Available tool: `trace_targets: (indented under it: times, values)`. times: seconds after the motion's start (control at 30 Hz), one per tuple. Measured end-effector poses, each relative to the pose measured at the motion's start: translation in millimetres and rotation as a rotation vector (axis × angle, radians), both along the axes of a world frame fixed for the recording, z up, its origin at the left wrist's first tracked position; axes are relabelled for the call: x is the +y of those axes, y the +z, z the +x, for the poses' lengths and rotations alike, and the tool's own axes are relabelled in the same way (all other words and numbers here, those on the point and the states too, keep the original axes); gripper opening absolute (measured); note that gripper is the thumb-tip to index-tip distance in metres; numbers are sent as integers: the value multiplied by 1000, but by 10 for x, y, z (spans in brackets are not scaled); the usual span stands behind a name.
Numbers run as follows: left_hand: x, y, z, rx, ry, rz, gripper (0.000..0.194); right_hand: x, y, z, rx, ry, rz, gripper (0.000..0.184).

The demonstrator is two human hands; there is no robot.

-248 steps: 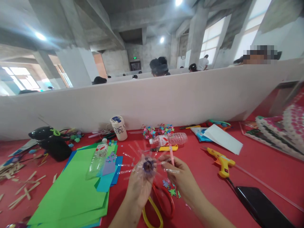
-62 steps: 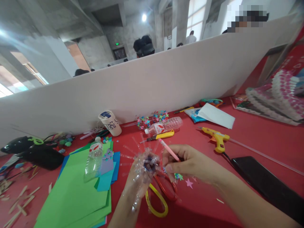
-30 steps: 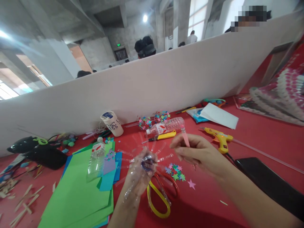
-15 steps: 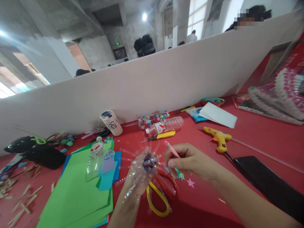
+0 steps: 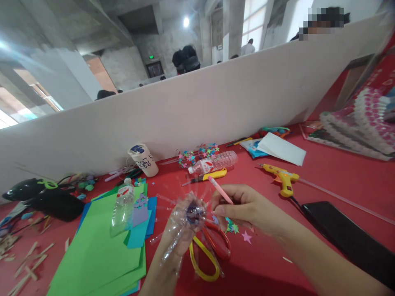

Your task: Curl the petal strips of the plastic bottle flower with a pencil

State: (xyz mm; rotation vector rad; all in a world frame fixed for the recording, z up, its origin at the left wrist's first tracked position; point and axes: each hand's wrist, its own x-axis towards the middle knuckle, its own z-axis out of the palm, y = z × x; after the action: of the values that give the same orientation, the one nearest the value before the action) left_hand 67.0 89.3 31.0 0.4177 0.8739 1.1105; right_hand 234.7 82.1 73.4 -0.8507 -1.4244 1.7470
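My left hand (image 5: 179,234) is wrapped round a cut clear plastic bottle top (image 5: 193,213) with a blue cap and thin strips fanning out. My right hand (image 5: 247,207) is pinched on a pink pencil (image 5: 219,189), its lower end close to the strips by the cap. Beneath both hands lie red and yellow scissors (image 5: 210,253) and small paper stars (image 5: 233,227) on the red table (image 5: 324,181).
Green and blue paper sheets (image 5: 101,250) with a clear bottle (image 5: 122,205) lie left. A second bottle (image 5: 212,162), yellow knife (image 5: 212,175), cup (image 5: 143,159), glue gun (image 5: 282,178) and black phone (image 5: 348,238) surround the hands. A white partition (image 5: 200,111) stands behind.
My right hand came down from a raised position and moved left, bringing the pink pencil back beside the bottle top. My left hand stayed where it was.
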Motion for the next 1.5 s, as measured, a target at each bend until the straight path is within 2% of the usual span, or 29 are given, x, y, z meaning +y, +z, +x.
trace_targets:
  times: [0.4, 0.6, 0.8, 1.0, 1.17, 1.33, 1.5]
  values:
    - [-16, -9, -17, 0, -8, 33, 14, -11, 19, 11, -24, 5, 63, 3]
    - [2, 36, -7, -34, -50, 8, 17, -2, -20, 51, 66, 23, 74, 17]
    - [51, -36, -35, -101, -85, 19, 18, 17, -49, 53, 56, -34, 85, 8]
    - [58, -45, -30, -90, -6, -1, 13, 20, -50, 12, 54, -28, 110, 8]
    - [66, -77, -47, -113, -82, -1, 17, 24, -34, 22, 23, -71, 134, 10]
    - [60, -89, -46, -94, -8, -21, 13, 35, -56, 22, 12, -2, 127, 5]
    - [55, -66, -10, -63, -43, -13, 19, 26, -59, 0, 22, 34, 129, 4]
